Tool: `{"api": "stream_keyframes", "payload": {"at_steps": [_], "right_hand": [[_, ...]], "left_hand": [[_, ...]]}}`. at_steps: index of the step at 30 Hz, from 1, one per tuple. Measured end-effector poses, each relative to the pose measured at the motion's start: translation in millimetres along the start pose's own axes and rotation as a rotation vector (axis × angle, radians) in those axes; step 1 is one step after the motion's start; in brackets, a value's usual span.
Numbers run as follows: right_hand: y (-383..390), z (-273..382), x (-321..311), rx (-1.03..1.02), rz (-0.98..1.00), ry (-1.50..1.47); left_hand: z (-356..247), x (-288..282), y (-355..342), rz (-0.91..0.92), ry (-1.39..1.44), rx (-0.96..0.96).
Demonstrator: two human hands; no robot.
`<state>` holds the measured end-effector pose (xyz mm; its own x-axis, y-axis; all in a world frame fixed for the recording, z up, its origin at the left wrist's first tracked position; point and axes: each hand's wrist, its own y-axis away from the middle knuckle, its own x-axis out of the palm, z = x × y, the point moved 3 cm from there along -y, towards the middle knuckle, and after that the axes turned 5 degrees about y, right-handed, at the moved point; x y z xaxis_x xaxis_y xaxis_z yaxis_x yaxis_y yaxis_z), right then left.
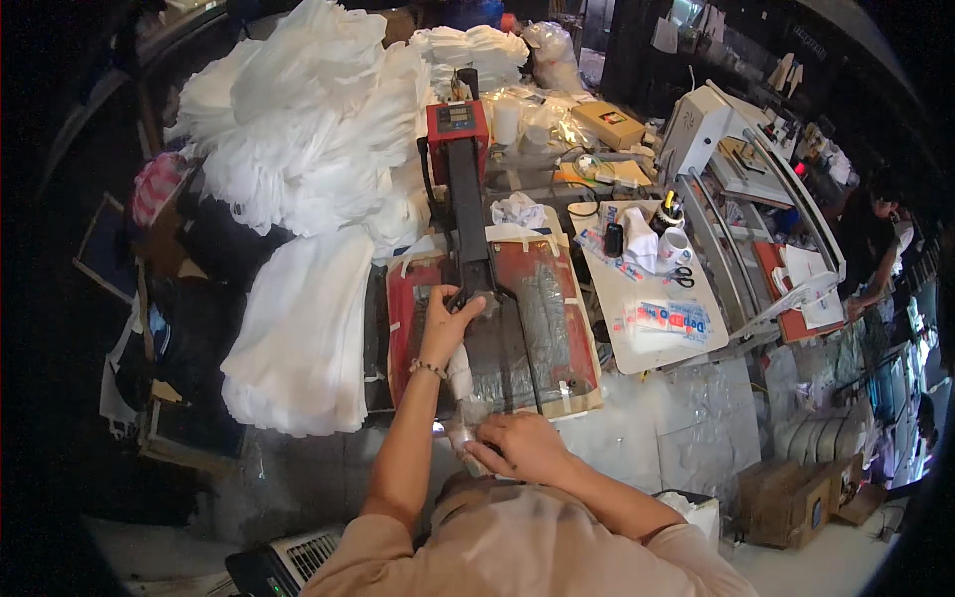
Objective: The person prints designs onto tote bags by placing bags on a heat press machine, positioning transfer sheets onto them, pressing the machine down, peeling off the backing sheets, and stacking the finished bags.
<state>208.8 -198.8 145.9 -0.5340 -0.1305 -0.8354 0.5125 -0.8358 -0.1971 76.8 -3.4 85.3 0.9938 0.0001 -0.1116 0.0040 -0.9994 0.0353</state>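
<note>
Left hand (444,320) wrapped around black press handle (466,297), fingers closed on it. Handle runs down from red control box (457,127) of heat press, over red platen (542,316). Right hand (522,446) near body, fingers curled, pinching white cloth (461,383) at front edge of platen; cloth lies between both hands. White bag stack (303,333) just left of press, bigger white pile (298,109) behind. Board (647,308) right of press carries mug (674,246), scissors (682,279). Another person (885,249) far right.
</note>
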Motion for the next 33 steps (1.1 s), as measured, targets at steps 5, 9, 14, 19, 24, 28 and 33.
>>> {"api": "stream_keyframes", "payload": {"at_steps": [5, 9, 14, 19, 24, 28, 33], "right_hand": [[9.0, 7.1, 9.0, 0.044, 0.027, 0.172], [8.3, 18.9, 3.9, 0.116, 0.075, 0.201], [6.5, 18.5, 3.1, 0.143, 0.178, 0.162], [3.7, 18.5, -2.5, 0.141, 0.184, 0.123], [-4.6, 32.1, -29.7, 0.114, 0.219, 0.065], [-10.8, 63.4, -78.8, 0.039, 0.247, 0.102], [0.5, 54.4, -87.8, -0.014, 0.102, 0.150]], "left_hand": [[-14.7, 4.6, 1.9, 0.023, 0.056, 0.011], [2.5, -2.4, -6.7, 0.034, 0.055, -0.070], [9.4, -2.8, -11.1, 0.037, 0.035, -0.064], [-4.0, 0.2, -12.9, 0.032, -0.076, -0.064], [-5.2, -17.7, -21.8, 0.077, -0.238, 0.003], [-52.6, -17.6, -9.6, 0.099, -0.364, 0.003], [-124.4, -25.3, 86.9, 0.229, -0.232, 0.527]]}}
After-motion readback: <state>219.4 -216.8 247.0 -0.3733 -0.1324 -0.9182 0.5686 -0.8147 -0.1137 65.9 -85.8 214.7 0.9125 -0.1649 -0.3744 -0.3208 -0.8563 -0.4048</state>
